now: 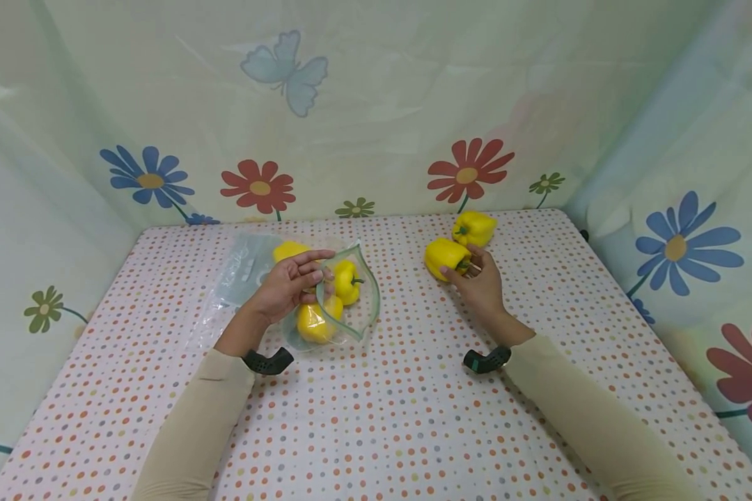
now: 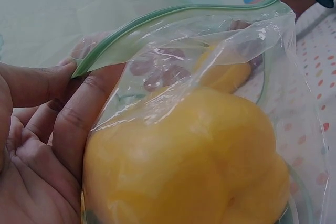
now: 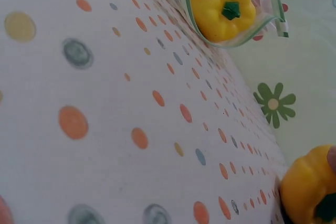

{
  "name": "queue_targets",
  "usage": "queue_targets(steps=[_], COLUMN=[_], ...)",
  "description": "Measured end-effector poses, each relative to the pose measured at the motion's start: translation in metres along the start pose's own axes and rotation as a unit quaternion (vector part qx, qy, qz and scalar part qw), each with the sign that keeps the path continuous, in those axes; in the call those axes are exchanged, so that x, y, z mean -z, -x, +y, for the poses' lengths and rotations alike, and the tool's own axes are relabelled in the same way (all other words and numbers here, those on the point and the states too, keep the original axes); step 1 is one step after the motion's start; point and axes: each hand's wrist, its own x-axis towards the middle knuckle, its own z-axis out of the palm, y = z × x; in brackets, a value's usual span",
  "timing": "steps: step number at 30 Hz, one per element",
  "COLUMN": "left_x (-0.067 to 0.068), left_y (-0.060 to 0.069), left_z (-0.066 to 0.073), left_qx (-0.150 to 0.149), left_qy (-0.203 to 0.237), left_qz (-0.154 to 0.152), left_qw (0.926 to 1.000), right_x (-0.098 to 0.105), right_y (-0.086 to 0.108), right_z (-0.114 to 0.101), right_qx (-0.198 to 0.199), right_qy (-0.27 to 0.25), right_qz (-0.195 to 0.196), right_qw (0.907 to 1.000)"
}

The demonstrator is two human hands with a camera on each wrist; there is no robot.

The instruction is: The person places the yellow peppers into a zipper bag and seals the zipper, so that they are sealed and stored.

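Note:
In the head view a clear zip bag with a green edge lies on its side, its mouth gaping to the right. Inside it are several yellow bell peppers. My left hand pinches the bag's rim between thumb and fingers, as the left wrist view shows at the green zip. On the right, my right hand grips another yellow pepper by its stem end, thumb and fingers around it. That pepper shows at the lower right corner of the right wrist view.
Just behind the gripped pepper, one more yellow pepper lies near the table's back edge. Flat clear and grey-green plastic bags lie left of and under the filled bag. A dotted cloth covers the table; a flowered curtain stands behind.

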Motion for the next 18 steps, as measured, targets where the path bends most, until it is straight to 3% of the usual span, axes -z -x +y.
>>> queue_targets(steps=[18], left_x=[0.0010], left_y=[-0.0012], left_z=[-0.0012], left_qx=[-0.003], left_qy=[0.008], left_qz=[-0.003], left_qw=[1.0000], right_x=[0.0027], right_y=[0.0022], right_z=[-0.0029], right_qx=[-0.002], right_qy=[0.005], right_qz=[0.013], right_qw=[0.9999])
